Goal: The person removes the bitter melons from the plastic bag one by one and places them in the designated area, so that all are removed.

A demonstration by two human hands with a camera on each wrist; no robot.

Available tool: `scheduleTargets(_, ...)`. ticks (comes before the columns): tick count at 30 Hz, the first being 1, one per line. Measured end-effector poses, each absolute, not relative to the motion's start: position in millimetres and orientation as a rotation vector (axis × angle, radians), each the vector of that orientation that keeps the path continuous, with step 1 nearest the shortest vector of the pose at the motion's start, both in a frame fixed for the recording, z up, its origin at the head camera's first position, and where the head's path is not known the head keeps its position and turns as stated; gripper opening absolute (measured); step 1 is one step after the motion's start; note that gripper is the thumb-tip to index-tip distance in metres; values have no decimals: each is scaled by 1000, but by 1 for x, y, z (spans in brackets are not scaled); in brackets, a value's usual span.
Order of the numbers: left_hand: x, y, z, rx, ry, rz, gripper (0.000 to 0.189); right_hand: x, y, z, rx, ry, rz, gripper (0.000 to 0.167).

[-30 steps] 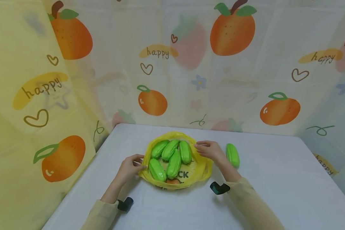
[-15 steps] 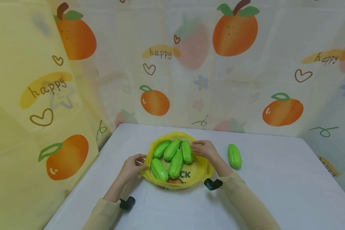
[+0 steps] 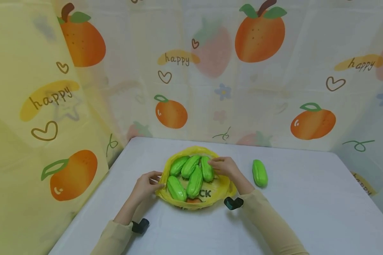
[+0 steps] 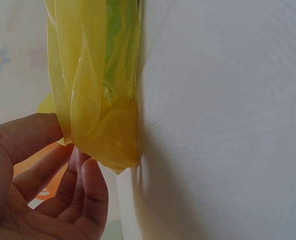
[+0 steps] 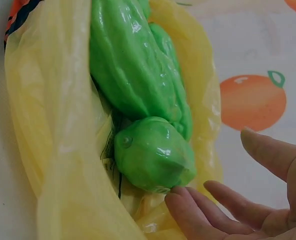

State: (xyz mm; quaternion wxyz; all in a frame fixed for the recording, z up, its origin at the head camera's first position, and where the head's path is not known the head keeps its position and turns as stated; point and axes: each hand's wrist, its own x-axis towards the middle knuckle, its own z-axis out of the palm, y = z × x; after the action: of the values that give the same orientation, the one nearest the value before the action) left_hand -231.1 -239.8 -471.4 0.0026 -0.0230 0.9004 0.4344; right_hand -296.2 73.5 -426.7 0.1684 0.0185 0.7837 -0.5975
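An open yellow plastic bag (image 3: 221, 191) sits on the white table, its mouth spread wide. Several glossy, ridged green gourds lie inside. My left hand (image 3: 144, 185) pinches the bag's left edge between thumb and fingers, and the left wrist view shows the thin film (image 4: 90, 115) at the fingertips. From the bag's right side my right hand (image 3: 226, 167) reaches over the rim. Its fingers are extended, with the fingertips right at the end of the rightmost gourd (image 5: 155, 155); the thumb stands apart from it.
Another green gourd (image 3: 260, 173) lies on the white tabletop (image 3: 306, 198), right of the bag and beyond my right forearm. A fruit-printed curtain (image 3: 258, 88) hangs behind the table, and yellow printed cloth (image 3: 16, 159) hangs along its left side.
My right hand has moved left, from the bag's right rim to the rightmost gourd inside. The left hand stays on the bag's edge, and the gourds keep their places.
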Motion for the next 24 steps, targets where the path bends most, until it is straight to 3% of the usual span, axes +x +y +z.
scheduleTargets(7,-230,-240,-472,-61,2817,1367,44,-298,72,-431,63,2262,-1666,62)
scheduleTargets(13,-230,-241,-473,-50,2823,1374,43,-297,67,-431,114,2301,-1637,54)
scheduleTargets(24,-231,-241,-476,-51,2824,1399,43,-300,67,-436,142,2269,-1628,55)
